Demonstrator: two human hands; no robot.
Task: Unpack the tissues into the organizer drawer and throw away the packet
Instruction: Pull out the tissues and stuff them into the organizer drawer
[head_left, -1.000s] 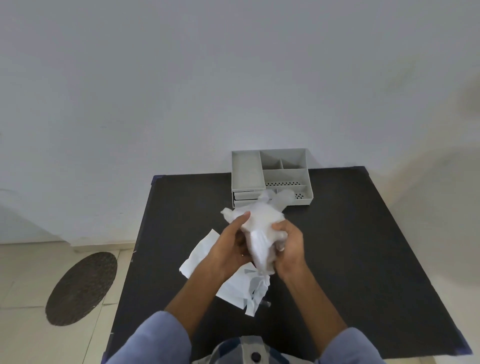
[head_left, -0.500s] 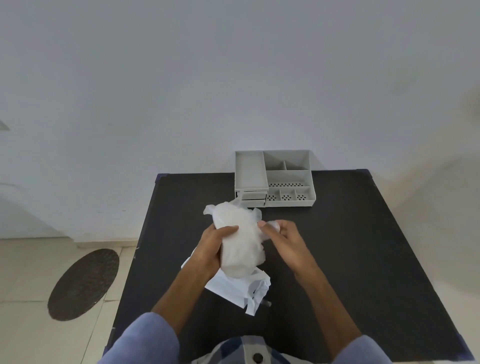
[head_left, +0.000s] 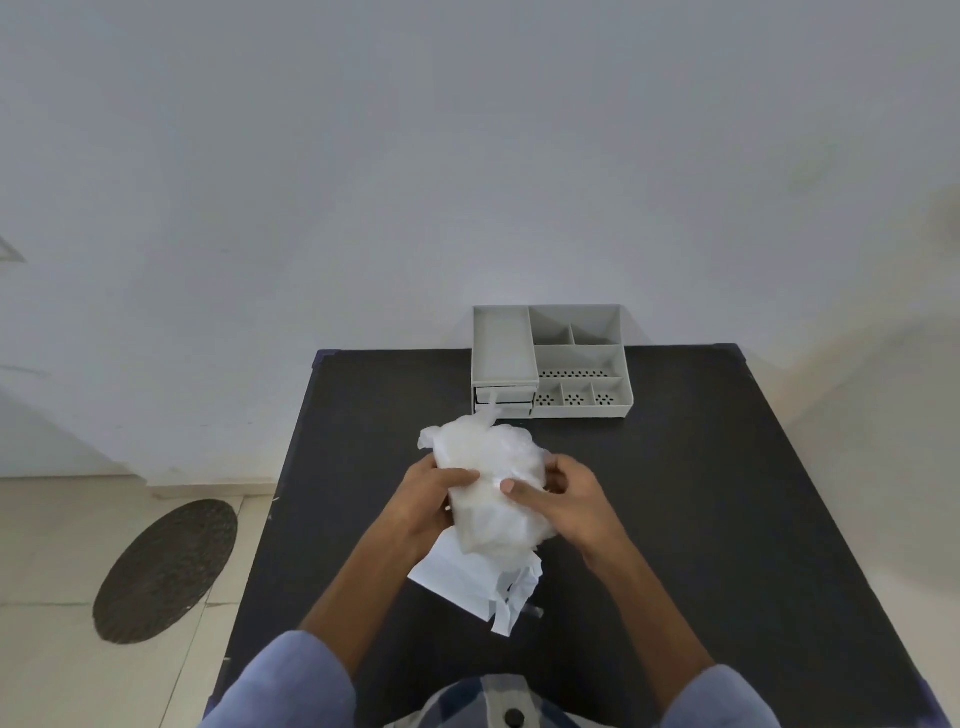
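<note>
A crumpled clear plastic tissue packet (head_left: 485, 480) with white tissues inside is held above the black table (head_left: 701, 519). My left hand (head_left: 428, 491) grips its left side. My right hand (head_left: 563, 493) holds its right side, thumb pressed on the front. Under the packet a flat white tissue sheet (head_left: 467, 577) lies on the table. The grey organizer (head_left: 550, 358) stands at the table's far edge, its two small drawers (head_left: 503, 402) on the left front; a bit of white sticks up in front of them.
A white wall rises behind the table. On the tiled floor to the left lies a dark oval mat (head_left: 166, 569). The table's left edge runs close to my left forearm.
The packet moved slightly left and away from the organizer a second ago, then my right hand, briefly off it, came back onto its right side.
</note>
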